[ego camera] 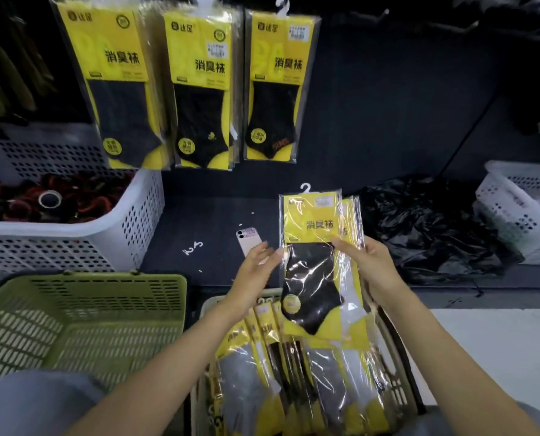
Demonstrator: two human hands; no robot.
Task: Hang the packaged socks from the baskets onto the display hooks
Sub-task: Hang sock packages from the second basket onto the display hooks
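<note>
Sock packs [320,265] stand upright in our right hand [367,265], which grips their right edge above the beige basket [399,385] of more packs. Our left hand [256,269] is relaxed, fingers straight, fingertips [275,252] just beside the front pack's left edge. Other packs [199,89] hang above.

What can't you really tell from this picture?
Head view only.
- The hooks holding the hanging packs: cut off by the top edge.
- How many packs the right hand holds: the front pack hides those behind.
- The phone: partly behind the left hand.
- The white basket at right: contents blurred, cut by the right edge.
</note>
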